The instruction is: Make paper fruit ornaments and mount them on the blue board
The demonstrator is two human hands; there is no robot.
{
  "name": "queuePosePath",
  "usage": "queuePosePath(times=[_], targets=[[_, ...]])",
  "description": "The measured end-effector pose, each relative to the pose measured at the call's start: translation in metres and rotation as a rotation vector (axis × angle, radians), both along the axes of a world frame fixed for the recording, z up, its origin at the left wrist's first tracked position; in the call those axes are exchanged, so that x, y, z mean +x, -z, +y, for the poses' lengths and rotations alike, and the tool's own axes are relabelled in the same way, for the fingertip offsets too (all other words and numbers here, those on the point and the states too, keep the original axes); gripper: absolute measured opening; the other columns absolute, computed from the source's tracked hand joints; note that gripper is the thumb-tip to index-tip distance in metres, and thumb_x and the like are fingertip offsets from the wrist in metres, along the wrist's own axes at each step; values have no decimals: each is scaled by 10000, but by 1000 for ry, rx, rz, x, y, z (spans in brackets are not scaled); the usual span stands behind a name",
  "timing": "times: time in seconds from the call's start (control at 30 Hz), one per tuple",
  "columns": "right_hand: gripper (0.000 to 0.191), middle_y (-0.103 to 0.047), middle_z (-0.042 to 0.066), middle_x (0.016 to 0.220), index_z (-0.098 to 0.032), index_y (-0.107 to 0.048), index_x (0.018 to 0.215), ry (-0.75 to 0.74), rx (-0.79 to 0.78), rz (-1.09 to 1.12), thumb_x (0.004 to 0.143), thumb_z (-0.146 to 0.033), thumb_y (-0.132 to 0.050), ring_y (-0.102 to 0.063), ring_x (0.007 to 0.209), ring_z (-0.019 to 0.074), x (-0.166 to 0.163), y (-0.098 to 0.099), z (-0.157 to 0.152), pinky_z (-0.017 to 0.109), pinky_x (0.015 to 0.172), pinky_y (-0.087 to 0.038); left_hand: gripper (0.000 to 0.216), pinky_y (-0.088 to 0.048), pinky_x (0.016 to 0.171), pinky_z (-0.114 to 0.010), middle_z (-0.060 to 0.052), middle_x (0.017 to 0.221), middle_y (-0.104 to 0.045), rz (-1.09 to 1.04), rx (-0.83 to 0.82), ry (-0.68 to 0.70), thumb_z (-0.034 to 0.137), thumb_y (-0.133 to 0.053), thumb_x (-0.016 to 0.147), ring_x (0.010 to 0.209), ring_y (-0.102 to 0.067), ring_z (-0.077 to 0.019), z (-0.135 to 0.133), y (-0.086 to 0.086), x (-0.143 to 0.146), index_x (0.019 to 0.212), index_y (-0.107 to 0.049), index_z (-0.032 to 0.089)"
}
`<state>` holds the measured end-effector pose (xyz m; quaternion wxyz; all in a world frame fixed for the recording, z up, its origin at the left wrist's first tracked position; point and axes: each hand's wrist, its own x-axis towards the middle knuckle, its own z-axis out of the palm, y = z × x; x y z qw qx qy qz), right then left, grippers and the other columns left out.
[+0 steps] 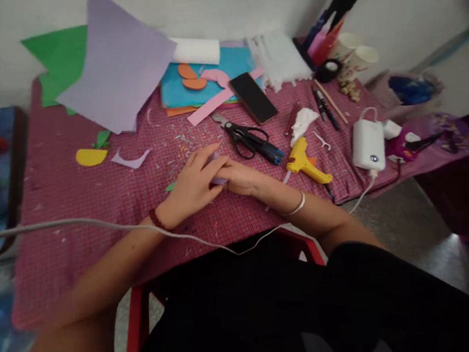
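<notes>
Both my hands meet at the middle of the red checked tablecloth [69, 204]. My left hand [192, 186] lies over a small lilac paper piece [215, 157], fingers wrapped round it. My right hand [240, 177] closes on the same piece from the right, mostly covered by the left fingers. Black scissors [248, 138] lie just beyond the hands. A yellow glue gun [306, 163] rests to the right of them.
A large lilac sheet [118, 65] and green paper [61, 57] stand at the back left. A phone [253, 97], blue paper [211, 77], pens [326, 107], paper cups [359, 61] and a white power bank [369, 145] sit further back. A yellow cutout [91, 156] lies left. A grey cable [89, 223] crosses the front.
</notes>
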<state>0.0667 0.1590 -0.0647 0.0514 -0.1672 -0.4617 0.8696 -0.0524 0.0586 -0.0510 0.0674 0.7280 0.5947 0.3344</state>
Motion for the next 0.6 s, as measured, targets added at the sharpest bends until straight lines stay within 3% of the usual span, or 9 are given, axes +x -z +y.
queuePosePath(times=[0.1, 0.2, 0.4, 0.6], targets=[[339, -605, -23, 936, -206, -542, 1066, -25, -119, 118, 762, -104, -652, -607, 828, 93, 3, -2, -3, 175, 677, -511, 545, -384, 1094, -544, -83, 1426, -471, -207, 115, -22, 201, -759, 737, 1305, -470, -321, -5, 17, -8, 1241, -575, 299], [424, -569, -2, 1088, -215, -527, 1143, -82, -194, 103, 765, -169, -715, -588, 928, 97, 6, -2, 0, 180, 743, -512, 631, -367, 1105, -570, -39, 1399, -496, -337, 148, -113, 253, -823, 682, 1301, -475, -320, -11, 22, -14, 1243, -553, 354], [430, -586, -13, 958, -197, -515, 1113, -114, -306, 103, 764, -227, -763, -591, 848, 94, 7, -1, 7, 168, 688, -503, 623, -357, 1104, -602, -30, 1417, -482, -433, 23, -91, 254, -859, 630, 1273, -495, -350, -7, 19, -15, 1172, -568, 353], [311, -635, -7, 917, -146, -552, 1011, -89, -197, 138, 782, -187, -758, -616, 844, 88, 2, -2, 3, 180, 767, -526, 477, -389, 1066, -571, -48, 1349, -526, -368, 100, -53, 216, -799, 696, 1264, -500, -313, -2, 25, -10, 1104, -562, 289]])
